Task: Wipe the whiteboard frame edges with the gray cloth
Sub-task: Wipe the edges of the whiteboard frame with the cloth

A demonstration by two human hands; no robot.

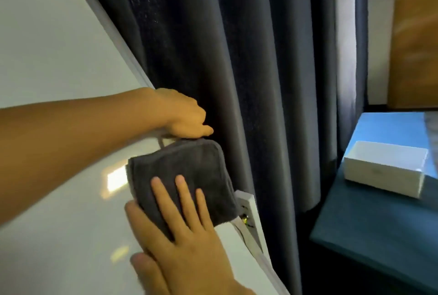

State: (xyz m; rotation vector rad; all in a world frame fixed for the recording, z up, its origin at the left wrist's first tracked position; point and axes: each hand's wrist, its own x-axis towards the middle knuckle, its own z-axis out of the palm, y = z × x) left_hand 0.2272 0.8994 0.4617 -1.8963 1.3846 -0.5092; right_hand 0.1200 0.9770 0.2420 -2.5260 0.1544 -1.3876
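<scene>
The glossy white whiteboard [59, 81] fills the picture's left. At lower centre the folded gray terry cloth [184, 176] covers its pale frame edge [118, 40], pressed by the flat, open right hand [189, 242]; the left hand [182, 114] curls closed around the frame above. Wiping seems midway, the upper edge likely remaining.

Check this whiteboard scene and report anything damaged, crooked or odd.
Below the gray cloth, the whiteboard frame corner looks broken open: a white piece juts out, exposing a gap with something yellowish inside. Otherwise nothing stands out.

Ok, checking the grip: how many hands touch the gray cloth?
1: the right hand presses flat on the gray cloth; the left hand grips the whiteboard frame just above.
</scene>
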